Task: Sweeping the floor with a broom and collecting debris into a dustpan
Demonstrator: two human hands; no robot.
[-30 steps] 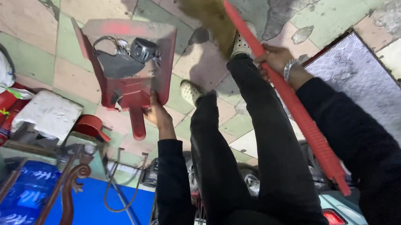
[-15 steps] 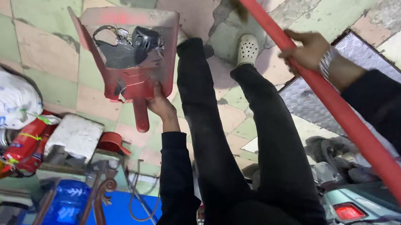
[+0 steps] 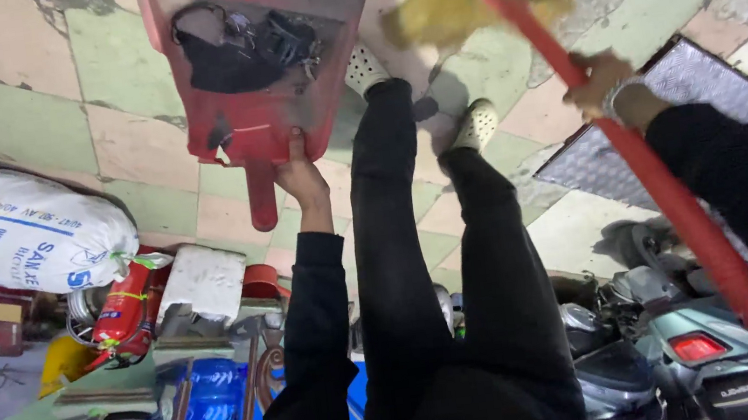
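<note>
Left hand [image 3: 303, 179] is gripping the red dustpan [image 3: 259, 68] at its handle base, fingers wrapped tight, pan over the tiled floor [image 3: 21, 81]. Right hand [image 3: 599, 81] is clasping the red broom [image 3: 647, 179]. Dustpan is looking light, stiff plastic; black scraps [image 3: 234, 52] inside may be sliding.

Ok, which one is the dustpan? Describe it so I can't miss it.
Start at the tiled floor, near the top of the view. The red dustpan hangs over it, gripped at its rear edge by the left hand. Unlike the red broom handle, it is flat and holds black debris.
</note>
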